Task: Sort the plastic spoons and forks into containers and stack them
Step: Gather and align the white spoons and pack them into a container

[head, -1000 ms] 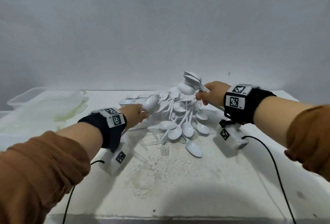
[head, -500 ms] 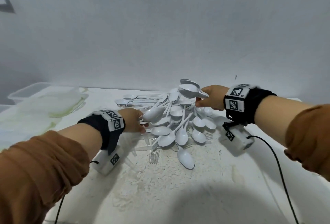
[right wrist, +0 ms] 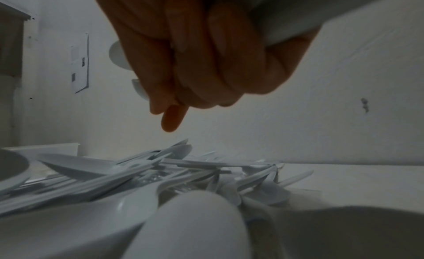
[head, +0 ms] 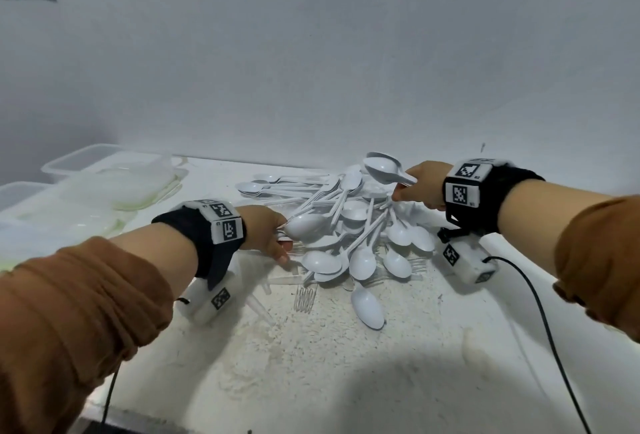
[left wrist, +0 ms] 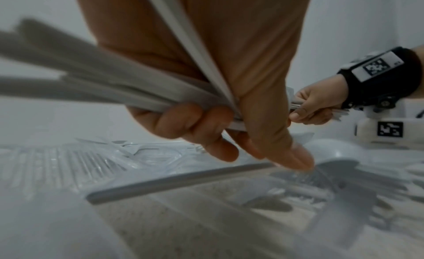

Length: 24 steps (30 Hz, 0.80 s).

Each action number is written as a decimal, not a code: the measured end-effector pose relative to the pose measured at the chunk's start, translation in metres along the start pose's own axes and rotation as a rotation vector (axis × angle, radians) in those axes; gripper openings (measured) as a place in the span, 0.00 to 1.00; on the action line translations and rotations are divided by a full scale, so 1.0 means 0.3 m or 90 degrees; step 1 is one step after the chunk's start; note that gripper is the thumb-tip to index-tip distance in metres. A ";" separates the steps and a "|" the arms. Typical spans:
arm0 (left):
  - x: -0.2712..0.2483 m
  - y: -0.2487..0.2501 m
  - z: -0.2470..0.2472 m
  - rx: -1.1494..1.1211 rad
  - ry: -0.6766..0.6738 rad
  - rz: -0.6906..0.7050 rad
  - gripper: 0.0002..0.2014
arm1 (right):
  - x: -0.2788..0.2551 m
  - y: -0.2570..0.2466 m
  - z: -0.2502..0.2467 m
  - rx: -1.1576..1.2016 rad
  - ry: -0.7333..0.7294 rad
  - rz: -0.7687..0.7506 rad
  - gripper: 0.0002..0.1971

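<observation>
From the head view, a big pile of white plastic spoons and clear plastic forks (head: 346, 225) lies in the middle of the white desk (head: 346, 381). The left hand (head: 268, 234) reaches into the pile's left side, and the right hand (head: 420, 187) holds a bunch of white spoons (head: 384, 167) at the upper right. The clear plastic containers (head: 86, 163) wait at the far left. In the left wrist view, the left hand (left wrist: 218, 109) has its fingers curled tight round many white spoon handles (left wrist: 103, 81), with its thumb pointing down. In the right wrist view, the right hand (right wrist: 206, 54) is curled into a fist round spoon handles above the pile. To do this well, I think each hand should pull spoons only, slowly, so no forks come along.
</observation>
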<state>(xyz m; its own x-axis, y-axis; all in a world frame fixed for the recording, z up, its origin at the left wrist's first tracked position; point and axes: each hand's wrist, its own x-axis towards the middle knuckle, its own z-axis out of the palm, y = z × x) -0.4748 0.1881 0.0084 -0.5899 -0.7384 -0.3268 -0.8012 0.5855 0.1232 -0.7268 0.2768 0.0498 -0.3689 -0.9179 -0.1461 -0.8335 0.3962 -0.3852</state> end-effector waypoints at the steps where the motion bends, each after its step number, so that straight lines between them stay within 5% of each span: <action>1: -0.001 0.000 0.004 0.005 -0.006 -0.004 0.16 | 0.005 -0.004 0.006 -0.003 -0.004 0.000 0.08; 14: -0.010 -0.032 -0.044 0.041 0.043 -0.003 0.14 | 0.013 -0.017 -0.061 0.005 0.003 0.023 0.09; 24: -0.012 0.010 -0.137 -0.151 0.162 -0.034 0.11 | 0.100 0.021 -0.046 -0.095 -0.025 0.033 0.13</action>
<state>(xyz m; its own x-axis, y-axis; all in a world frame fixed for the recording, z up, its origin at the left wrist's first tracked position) -0.4793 0.1788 0.0485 -0.5290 -0.8429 -0.0986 -0.8149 0.4722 0.3361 -0.7488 0.2521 0.0556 -0.3996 -0.8949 -0.1986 -0.8664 0.4395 -0.2373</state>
